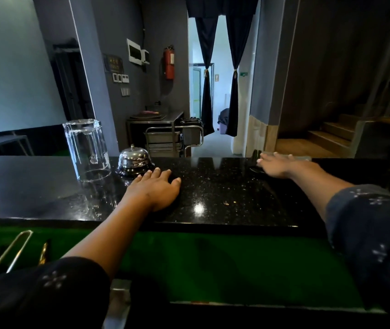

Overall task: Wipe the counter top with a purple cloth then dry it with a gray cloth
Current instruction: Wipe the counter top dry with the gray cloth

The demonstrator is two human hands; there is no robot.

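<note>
The black speckled counter top (217, 191) runs across the middle of the view. My left hand (156, 186) lies flat on it with straight fingers, just in front of a chrome bell. My right hand (277, 165) stretches out to the counter's far edge on the right, fingers straight and blurred. Its fingertips are at a pale grey strip (300, 158) on that edge, which may be a cloth; I cannot tell. A small dark object (255, 154) stands beside the fingertips. No purple cloth shows on the counter.
An upturned clear glass jug (87, 150) stands at the left of the counter, next to the chrome bell (134, 159). Below the near edge lies a green shelf (213, 262) with metal tongs (11, 252) at the left. Beyond are a steel trolley (172, 138) and a curtained doorway.
</note>
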